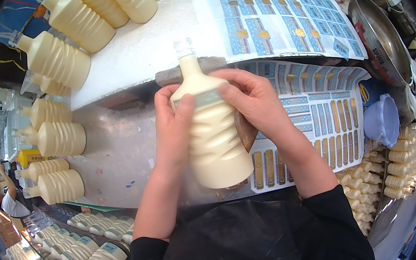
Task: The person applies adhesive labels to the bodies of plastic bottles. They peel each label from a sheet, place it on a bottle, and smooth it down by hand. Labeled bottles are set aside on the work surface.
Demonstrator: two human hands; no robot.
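A cream-coloured bottle (221,152) with a rippled body and a clear threaded neck leans in front of me, its neck pointing away. My left hand (172,118) grips its left shoulder, thumb on the front. Around the right shoulder, my right hand (253,102) presses with its thumb. A pale blue-green label (206,98) lies across the bottle's shoulder between my two thumbs. Behind the neck is a grey roll-shaped support (170,77), and a brown block (245,132) shows partly behind the bottle's right side.
Sheets of blue and gold labels (267,25) lie on the white table (140,44), with another label sheet (345,113) nearer. Similar bottles (64,138) line the left side. A purple-blue bucket (383,120) and a metal basin (386,35) stand right. A person (10,199) is at far left.
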